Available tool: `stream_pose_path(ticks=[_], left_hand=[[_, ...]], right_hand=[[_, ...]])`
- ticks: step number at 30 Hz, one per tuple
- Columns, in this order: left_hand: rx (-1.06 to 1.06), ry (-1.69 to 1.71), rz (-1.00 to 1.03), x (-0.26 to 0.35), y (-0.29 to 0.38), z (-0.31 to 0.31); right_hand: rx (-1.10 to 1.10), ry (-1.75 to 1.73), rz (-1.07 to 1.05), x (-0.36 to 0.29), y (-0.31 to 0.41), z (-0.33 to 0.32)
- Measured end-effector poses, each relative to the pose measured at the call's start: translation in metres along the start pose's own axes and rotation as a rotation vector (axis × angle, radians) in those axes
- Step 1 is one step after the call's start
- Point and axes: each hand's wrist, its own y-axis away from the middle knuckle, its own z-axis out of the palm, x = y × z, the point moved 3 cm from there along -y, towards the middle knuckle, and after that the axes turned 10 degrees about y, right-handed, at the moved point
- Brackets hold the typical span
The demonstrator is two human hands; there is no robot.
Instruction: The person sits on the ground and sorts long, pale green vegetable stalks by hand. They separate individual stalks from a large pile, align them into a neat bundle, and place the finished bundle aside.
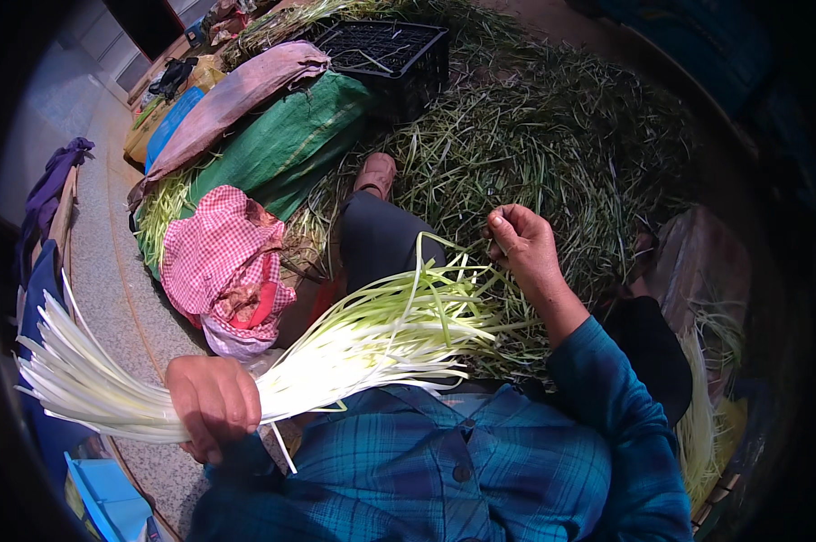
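My left hand (213, 405) is closed around the pale stalks of a big bundle of leafy stems, likely garlic chives (367, 332). The white ends fan out to the left of the fist, and the yellow-green leaf ends spread rightward across my lap. Above the leaf ends, my right hand (521, 245) is raised with its thumb and fingertips curled together. Whether a thin leaf is pinched there cannot be told. Beneath the right hand lies a wide heap of green leaf trimmings (536, 142).
A black plastic crate (387, 51) stands beyond a green woven sack (286, 149) and a pinkish sack (238, 95). A red checked cloth hat (211, 251) lies left of my knee. More pale stalks (698, 413) lie at right. A blue plastic container (110, 498) is at lower left.
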Motion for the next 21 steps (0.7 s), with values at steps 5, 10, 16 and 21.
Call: stream_pose_path(ticks=[5, 10, 16, 21], left_hand=[[-0.004, 0.007, -0.001, -0.001, -0.003, -0.001], [-0.039, 0.034, -0.045, -0.001, -0.003, 0.001], [-0.011, -0.015, -0.021, -0.002, 0.0, 0.004], [-0.037, 0.014, -0.027, -0.002, 0.004, 0.002]], right_hand=[[-0.119, 0.227, -0.433, -0.034, 0.009, 0.005], [-0.273, 0.381, -0.362, -0.039, 0.024, 0.038], [-0.209, -0.07, -0.104, -0.006, 0.02, 0.037], [0.126, 0.448, -0.173, 0.039, -0.005, -0.015]])
